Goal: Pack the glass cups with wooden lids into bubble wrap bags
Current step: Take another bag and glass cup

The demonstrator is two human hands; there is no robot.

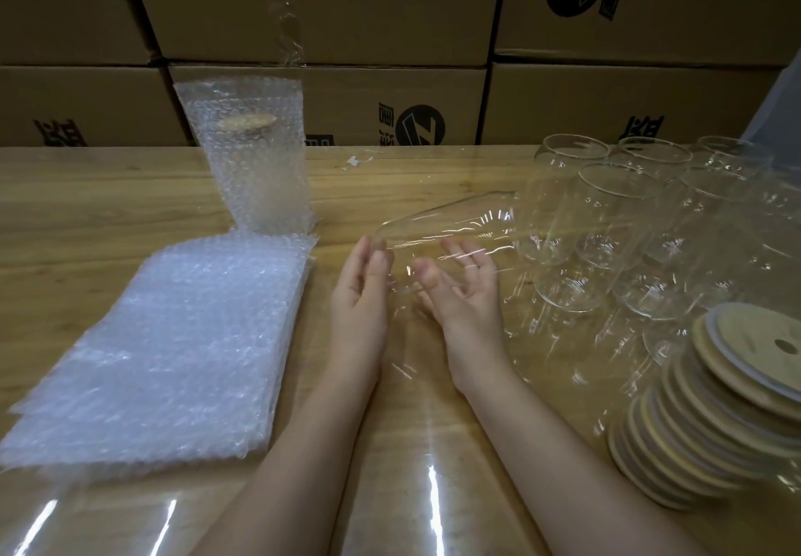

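A clear glass cup [450, 226] lies tilted on its side above the middle of the wooden table [86, 208], between my two hands. My left hand [359, 291] touches its near end with straight fingers. My right hand [463, 286] lies palm-up under the cup with fingers spread and nearly straight. A flat stack of bubble wrap bags [173, 347] lies to the left. Behind it stands one bagged cup [255, 174] with a wooden lid showing through the wrap. Several empty glass cups [628, 217] stand at the right, with a pile of round wooden lids [737, 403] in front of them.
Stacked cardboard boxes [346, 13] form a wall along the table's far edge. Glossy clear film [424, 490] covers the near part of the table. Small scraps of tape [355, 161] lie near the back edge.
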